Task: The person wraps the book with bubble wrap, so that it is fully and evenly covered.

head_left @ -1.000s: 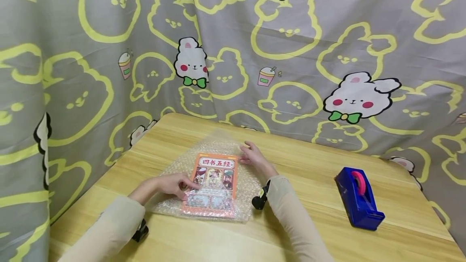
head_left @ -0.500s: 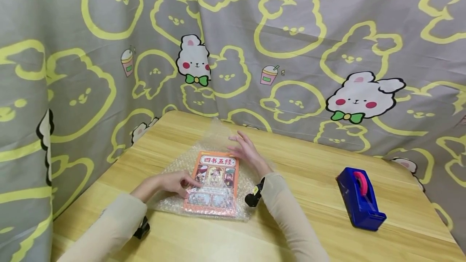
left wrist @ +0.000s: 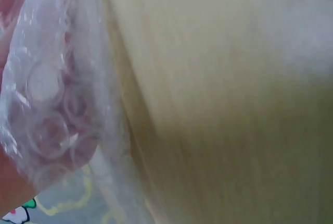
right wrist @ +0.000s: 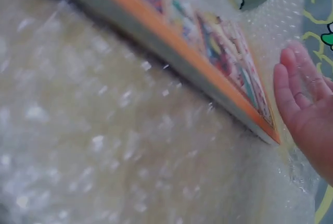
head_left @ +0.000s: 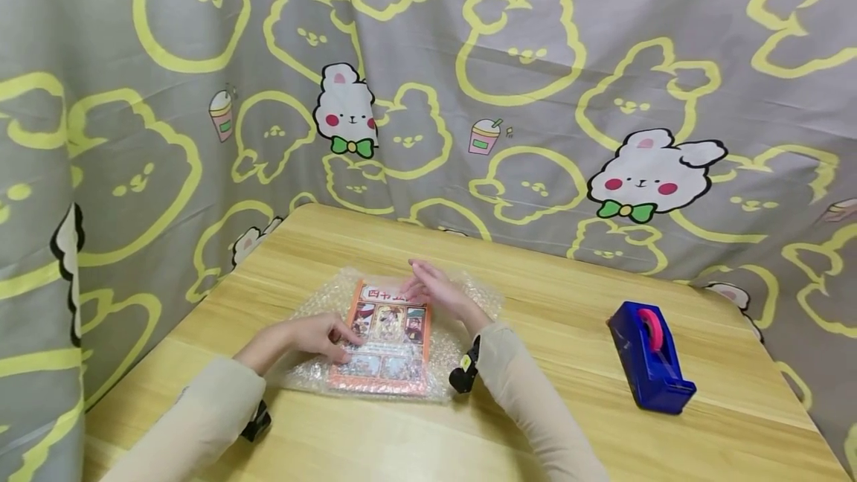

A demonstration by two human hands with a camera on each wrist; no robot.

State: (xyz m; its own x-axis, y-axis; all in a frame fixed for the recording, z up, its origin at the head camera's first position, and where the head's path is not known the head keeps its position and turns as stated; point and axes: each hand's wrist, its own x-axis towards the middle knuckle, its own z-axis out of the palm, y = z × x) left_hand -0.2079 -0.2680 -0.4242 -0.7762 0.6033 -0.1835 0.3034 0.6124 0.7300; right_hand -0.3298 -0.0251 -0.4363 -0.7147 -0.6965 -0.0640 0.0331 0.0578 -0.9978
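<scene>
An orange comic-style book [head_left: 391, 322] with Chinese title characters lies on a sheet of bubble wrap [head_left: 304, 370]. Clear wrap covers its lower part, and a far flap now partly veils the title. My left hand [head_left: 318, 335] rests on the wrapped lower left of the book, fingertips pressing the cover. In the left wrist view, bubble wrap [left wrist: 49, 99] overlaps that hand. My right hand [head_left: 438, 290] is over the book's upper right corner, fingers extended against the far flap. The right wrist view shows this right hand [right wrist: 304, 96] behind clear wrap beside the book's corner [right wrist: 268, 130].
A blue tape dispenser [head_left: 649, 359] holding a pink roll [head_left: 651, 329] stands right of the book on the wooden table [head_left: 535, 333]. A grey patterned curtain [head_left: 428, 58] closes in the back and left side. Each wrist wears a small black camera [head_left: 463, 374].
The far corner of the bubble wrap has folded toward me over the book's top. My right hand has moved left with it. My left hand stays on the book.
</scene>
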